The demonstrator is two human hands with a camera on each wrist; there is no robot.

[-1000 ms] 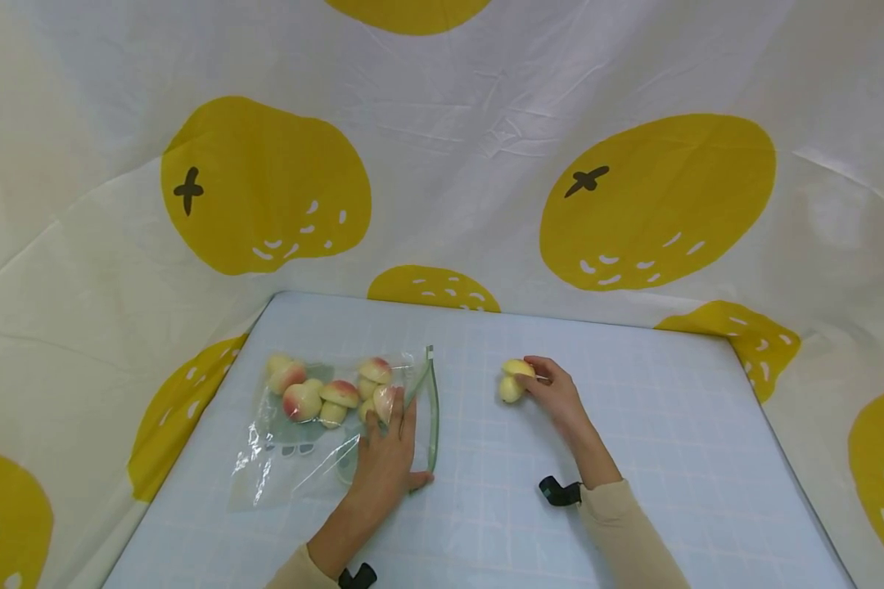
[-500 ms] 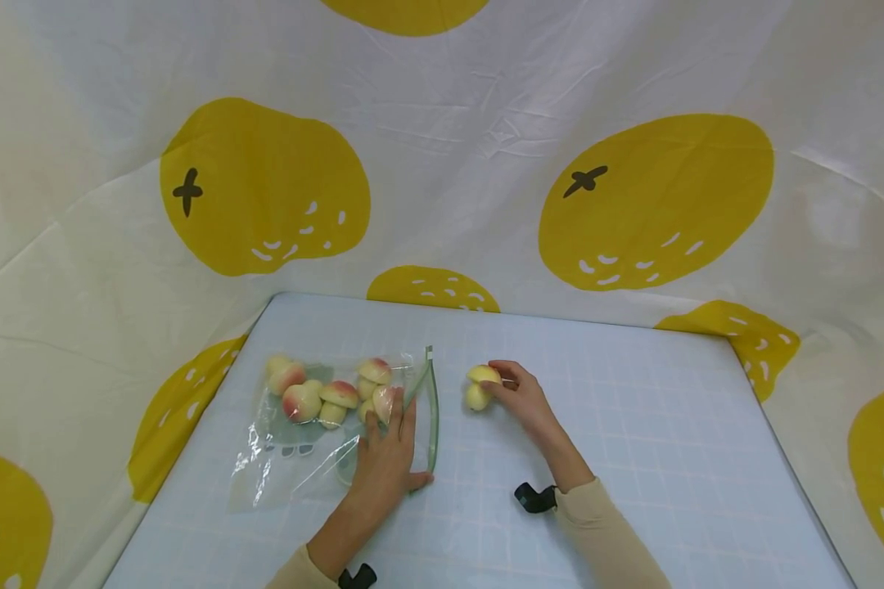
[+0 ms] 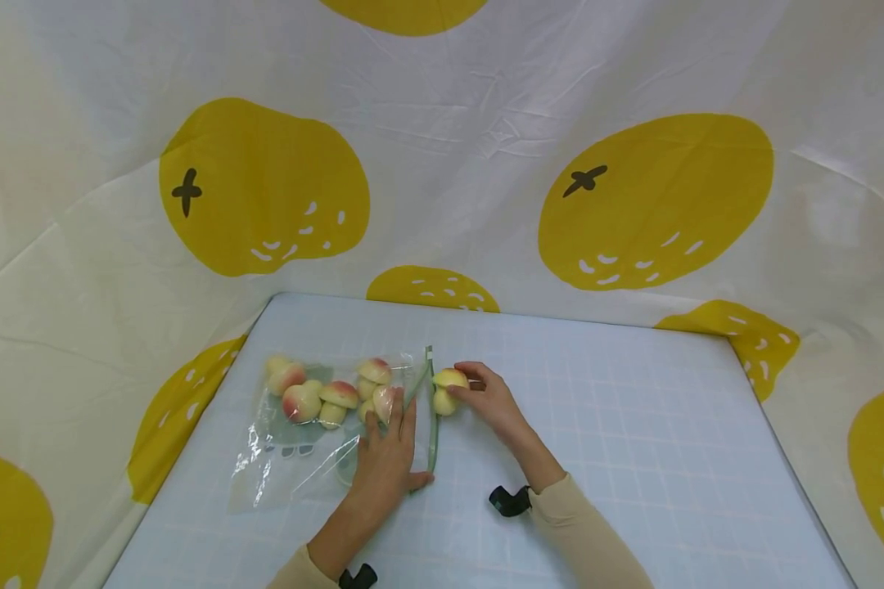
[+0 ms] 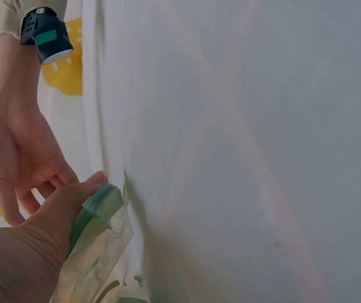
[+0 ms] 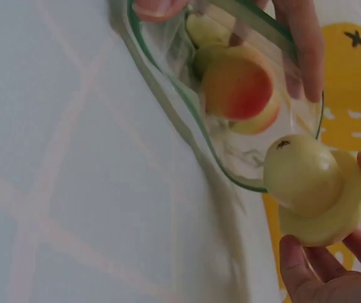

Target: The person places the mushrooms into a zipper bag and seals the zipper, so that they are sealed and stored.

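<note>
My right hand [image 3: 495,405] pinches a pale yellow toy mushroom [image 3: 445,401] between thumb and fingertips, right at the green-edged mouth of a clear zip bag [image 3: 261,487]. In the right wrist view the mushroom's rounded stem [image 5: 300,177] faces the gaping mouth. Several toy mushrooms [image 3: 302,402] with reddish caps lie inside the bag. My left hand [image 3: 385,466] rests on the bag near its mouth, fingers straight and thumb spread out. The left wrist view has the left thumb [image 4: 67,202] against the green zip edge. Part of the bag is hidden under this hand.
The table [image 3: 633,409] has a pale, faintly checked cover, and its surface extends to the right of both hands. A white curtain [image 3: 457,164] with big yellow fruit prints hangs behind it. Each wrist carries a small black camera [image 3: 510,501].
My right hand has moved left with the toy mushroom, from the bare table up to the bag's mouth. The left hand and the bag have stayed in place.
</note>
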